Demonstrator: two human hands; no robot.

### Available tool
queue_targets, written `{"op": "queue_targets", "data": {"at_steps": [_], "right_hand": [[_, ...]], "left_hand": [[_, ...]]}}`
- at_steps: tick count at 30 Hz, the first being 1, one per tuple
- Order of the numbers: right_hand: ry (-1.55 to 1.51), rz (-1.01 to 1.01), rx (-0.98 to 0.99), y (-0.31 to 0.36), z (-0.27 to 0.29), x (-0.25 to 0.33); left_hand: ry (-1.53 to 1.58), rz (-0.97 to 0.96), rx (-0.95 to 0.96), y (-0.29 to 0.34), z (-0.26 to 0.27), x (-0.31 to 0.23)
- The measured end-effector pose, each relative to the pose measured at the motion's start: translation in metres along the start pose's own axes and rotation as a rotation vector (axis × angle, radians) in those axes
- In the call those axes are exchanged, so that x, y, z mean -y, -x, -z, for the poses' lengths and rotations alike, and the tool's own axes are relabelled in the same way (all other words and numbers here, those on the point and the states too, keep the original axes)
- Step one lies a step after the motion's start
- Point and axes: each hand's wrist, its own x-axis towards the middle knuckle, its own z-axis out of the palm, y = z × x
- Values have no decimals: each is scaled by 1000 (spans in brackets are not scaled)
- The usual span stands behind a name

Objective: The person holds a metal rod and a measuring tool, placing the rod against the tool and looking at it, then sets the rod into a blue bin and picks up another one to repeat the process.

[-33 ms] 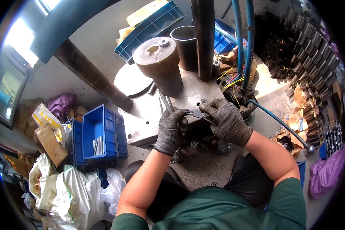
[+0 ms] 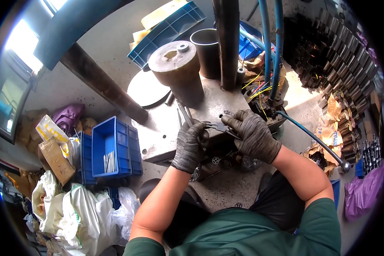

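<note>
Both my hands wear dark grey knit gloves and meet over the near edge of a metal machine table [image 2: 158, 143]. My left hand [image 2: 189, 143] is closed around a slim metal rod [image 2: 184, 114], whose upper end points away from me. A small flat metal piece [image 2: 220, 127] bridges the gap between the two hands, with thin prongs reaching toward my left fingers. My right hand [image 2: 254, 134] is closed on the other end of this piece; its exact kind cannot be made out. Gloved fingers hide much of both things.
Beyond my hands stands a thick steel cylinder [image 2: 175, 64] with a small ring [image 2: 183, 47] on top. Dark columns [image 2: 228, 47] rise from the table. Left is a blue bin [image 2: 111, 147] with thin rods [image 2: 109, 162]. A ball-ended lever [image 2: 315, 143] juts out right. Stacked metal parts [image 2: 341, 55] stand far right.
</note>
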Motion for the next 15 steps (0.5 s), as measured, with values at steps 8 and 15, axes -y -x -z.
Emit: {"op": "queue_targets", "data": {"at_steps": [8,15], "right_hand": [[24,-24,42,2,-2,-7],[-297,-321,67,-3,21,-25]], "left_hand": [[-147,-37,9,3,2,-1],[-689,-206,-5,6,17,-5]]}}
